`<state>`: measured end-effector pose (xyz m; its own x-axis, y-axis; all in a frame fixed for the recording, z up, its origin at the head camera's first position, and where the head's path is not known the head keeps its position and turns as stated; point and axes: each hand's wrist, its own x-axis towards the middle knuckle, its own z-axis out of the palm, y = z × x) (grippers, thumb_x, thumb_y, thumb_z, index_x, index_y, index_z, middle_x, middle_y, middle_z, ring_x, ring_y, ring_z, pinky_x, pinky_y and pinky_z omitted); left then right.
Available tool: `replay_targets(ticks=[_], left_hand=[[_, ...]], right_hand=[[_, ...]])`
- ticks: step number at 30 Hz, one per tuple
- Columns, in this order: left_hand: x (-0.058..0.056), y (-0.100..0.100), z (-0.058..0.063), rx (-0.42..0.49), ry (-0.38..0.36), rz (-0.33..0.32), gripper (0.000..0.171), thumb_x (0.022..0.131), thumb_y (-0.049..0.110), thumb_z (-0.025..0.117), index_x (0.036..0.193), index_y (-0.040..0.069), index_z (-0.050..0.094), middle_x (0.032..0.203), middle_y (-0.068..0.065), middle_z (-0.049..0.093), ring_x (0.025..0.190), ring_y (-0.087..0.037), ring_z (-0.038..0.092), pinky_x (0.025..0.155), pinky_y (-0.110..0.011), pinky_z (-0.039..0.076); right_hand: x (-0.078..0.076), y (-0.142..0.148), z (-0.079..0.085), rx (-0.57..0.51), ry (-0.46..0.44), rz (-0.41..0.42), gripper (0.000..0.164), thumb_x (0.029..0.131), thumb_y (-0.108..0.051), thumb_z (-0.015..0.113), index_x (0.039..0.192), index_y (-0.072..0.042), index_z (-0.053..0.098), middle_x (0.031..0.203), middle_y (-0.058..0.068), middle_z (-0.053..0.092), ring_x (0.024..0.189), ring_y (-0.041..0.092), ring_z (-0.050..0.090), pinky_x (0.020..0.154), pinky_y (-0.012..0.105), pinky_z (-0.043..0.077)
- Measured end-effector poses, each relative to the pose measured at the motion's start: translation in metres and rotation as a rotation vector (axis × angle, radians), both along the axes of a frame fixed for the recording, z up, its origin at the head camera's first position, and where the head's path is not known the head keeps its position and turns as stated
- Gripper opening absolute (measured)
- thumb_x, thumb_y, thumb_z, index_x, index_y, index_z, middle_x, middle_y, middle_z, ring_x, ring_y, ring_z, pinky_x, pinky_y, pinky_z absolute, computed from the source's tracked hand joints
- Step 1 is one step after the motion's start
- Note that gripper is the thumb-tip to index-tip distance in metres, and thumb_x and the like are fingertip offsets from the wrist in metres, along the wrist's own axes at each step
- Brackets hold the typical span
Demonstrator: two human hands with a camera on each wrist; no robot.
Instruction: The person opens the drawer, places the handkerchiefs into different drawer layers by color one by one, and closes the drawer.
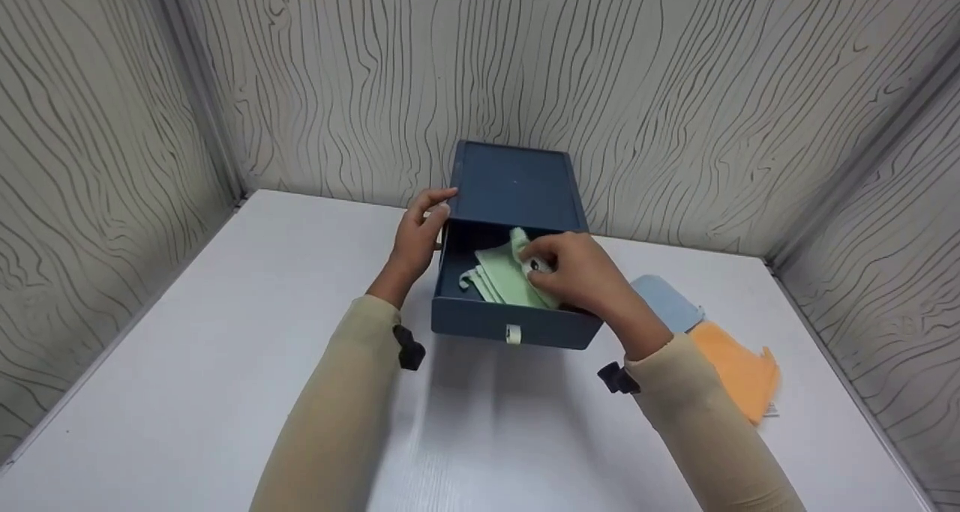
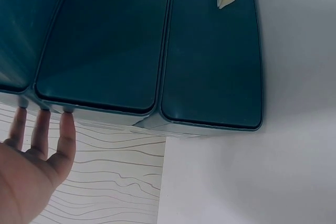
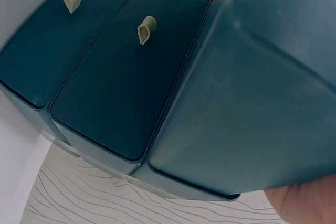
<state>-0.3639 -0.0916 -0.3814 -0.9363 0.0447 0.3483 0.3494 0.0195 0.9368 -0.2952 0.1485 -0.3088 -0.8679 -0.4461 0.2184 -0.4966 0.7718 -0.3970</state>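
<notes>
Your right hand (image 1: 581, 272) reaches down into the pulled-out top drawer (image 1: 510, 323) of the dark blue drawer box (image 1: 516, 186), with thumb and fingers pinching the folded green cloth (image 1: 504, 276). The cloth lies inside that drawer, near its middle, with a corner lifted under your fingertips. Your left hand (image 1: 417, 236) rests against the left side of the box, its fingers straight and pressed flat along the upper edge; the left wrist view shows three fingertips (image 2: 67, 124) touching the box's rim.

The drawer stands open toward you, and a small pale pull tab (image 1: 513, 334) sits at the centre of its front panel. The wrist views show two more closed drawer fronts below, each with its own pale tab (image 3: 146, 29).

The box stands on a white table (image 1: 225, 347), close to the back wall. To the right of the box, just behind your right forearm, a light blue cloth (image 1: 670, 302) lies flat on the table, and an orange cloth (image 1: 739, 373) lies just beside it, nearer to you, their edges touching or overlapping. Walls with a wavy grey line pattern (image 1: 675, 85) enclose the table on three sides.
</notes>
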Motion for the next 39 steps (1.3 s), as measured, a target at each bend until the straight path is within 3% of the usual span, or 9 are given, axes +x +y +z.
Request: replay_targets(ticks=[6, 10, 13, 17, 22, 26, 32, 39], left_hand=[[0.000, 0.001, 0.000, 0.011, -0.003, -0.002, 0.036, 0.101, 0.026, 0.043, 0.134, 0.017, 0.055, 0.136, -0.005, 0.048, 0.088, -0.016, 0.053, 0.071, -0.039, 0.052], [0.001, 0.001, 0.001, -0.003, -0.007, -0.003, 0.036, 0.101, 0.027, 0.043, 0.134, 0.019, 0.055, 0.138, -0.004, 0.047, 0.093, -0.018, 0.054, 0.073, -0.040, 0.052], [0.001, 0.001, 0.002, -0.012, -0.013, -0.004, 0.037, 0.101, 0.028, 0.042, 0.135, 0.020, 0.054, 0.141, -0.004, 0.045, 0.097, -0.020, 0.054, 0.075, -0.041, 0.052], [0.000, 0.002, 0.003, 0.002, -0.014, -0.018, 0.037, 0.101, 0.028, 0.042, 0.135, 0.020, 0.054, 0.141, -0.004, 0.045, 0.098, -0.024, 0.055, 0.078, -0.044, 0.052], [0.000, 0.001, 0.005, 0.001, -0.013, -0.015, 0.037, 0.101, 0.028, 0.042, 0.135, 0.019, 0.054, 0.140, -0.004, 0.046, 0.096, -0.023, 0.055, 0.077, -0.043, 0.053], [0.000, 0.000, 0.003, -0.004, -0.012, -0.007, 0.037, 0.101, 0.028, 0.042, 0.135, 0.019, 0.054, 0.141, -0.003, 0.045, 0.096, -0.021, 0.054, 0.076, -0.042, 0.052], [0.000, 0.000, 0.001, -0.005, -0.014, 0.006, 0.037, 0.101, 0.029, 0.043, 0.135, 0.020, 0.055, 0.141, -0.002, 0.046, 0.093, -0.019, 0.051, 0.070, -0.035, 0.049], [0.000, 0.000, -0.001, 0.000, -0.013, 0.007, 0.037, 0.102, 0.029, 0.042, 0.135, 0.020, 0.054, 0.142, -0.002, 0.045, 0.099, -0.021, 0.052, 0.077, -0.041, 0.051]], right_hand=[[-0.001, 0.000, 0.002, 0.003, 0.004, -0.003, 0.026, 0.084, -0.013, 0.064, 0.108, -0.017, 0.074, 0.089, -0.001, 0.068, 0.071, 0.016, 0.045, 0.066, 0.034, 0.037], [0.002, 0.004, 0.006, 0.003, 0.022, -0.005, 0.023, 0.087, -0.015, 0.065, 0.108, -0.016, 0.073, 0.079, 0.001, 0.060, 0.068, 0.015, 0.043, 0.064, 0.034, 0.036], [0.008, 0.008, 0.012, 0.014, 0.036, 0.004, 0.023, 0.089, -0.019, 0.065, 0.110, -0.016, 0.072, 0.081, 0.001, 0.059, 0.069, 0.014, 0.046, 0.065, 0.033, 0.039], [0.015, 0.015, 0.023, 0.048, 0.075, 0.029, 0.023, 0.089, -0.021, 0.066, 0.111, -0.017, 0.072, 0.091, 0.002, 0.062, 0.074, 0.015, 0.052, 0.068, 0.033, 0.043], [0.016, 0.026, 0.031, 0.132, 0.100, 0.056, 0.021, 0.083, -0.017, 0.068, 0.102, -0.014, 0.074, 0.090, 0.003, 0.064, 0.074, 0.016, 0.052, 0.066, 0.031, 0.042], [0.013, 0.030, 0.030, 0.173, 0.100, 0.066, 0.023, 0.079, -0.014, 0.067, 0.100, -0.012, 0.075, 0.090, 0.004, 0.066, 0.073, 0.017, 0.053, 0.065, 0.031, 0.042], [0.010, 0.031, 0.023, 0.155, 0.116, 0.058, 0.021, 0.078, -0.015, 0.069, 0.098, -0.013, 0.075, 0.085, 0.002, 0.068, 0.077, 0.017, 0.056, 0.070, 0.033, 0.045], [0.005, 0.029, 0.012, 0.171, 0.161, 0.054, 0.013, 0.081, -0.021, 0.070, 0.090, -0.019, 0.078, 0.075, -0.006, 0.069, 0.072, 0.017, 0.044, 0.068, 0.032, 0.030]])
